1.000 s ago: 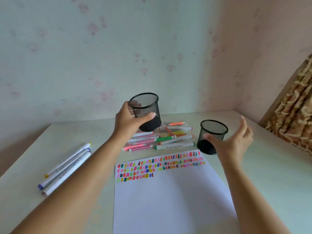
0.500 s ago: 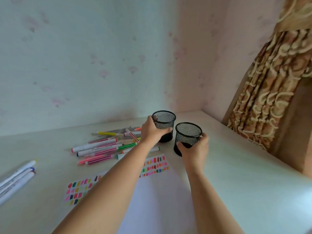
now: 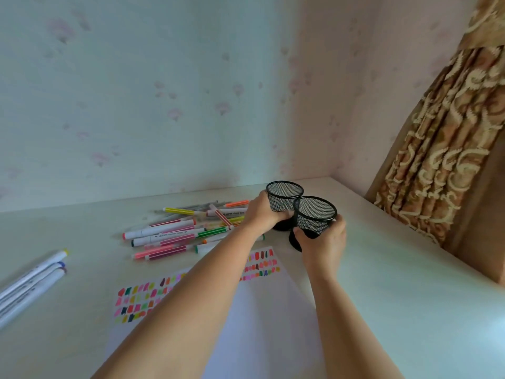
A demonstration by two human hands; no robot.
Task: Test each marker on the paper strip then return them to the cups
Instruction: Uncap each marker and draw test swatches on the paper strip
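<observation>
The far mesh cup (image 3: pixel 284 198) is gripped by the curled fingers of the left hand (image 3: pixel 259 214), the near mesh cup (image 3: pixel 314 216) by those of the right hand (image 3: pixel 325 242), the 2 cups set side by side on the worktop (image 3: pixel 396 269). The loose markers (image 3: pixel 177 231) are scattered left of the left fingers.

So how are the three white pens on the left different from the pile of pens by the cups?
The white pens are thick; the pile holds mostly thinner, brightly striped ones. The white pens lie neatly side by side; the pile is jumbled, with pens crossing. Both groups lie flat on the table, outside the cups.
</observation>
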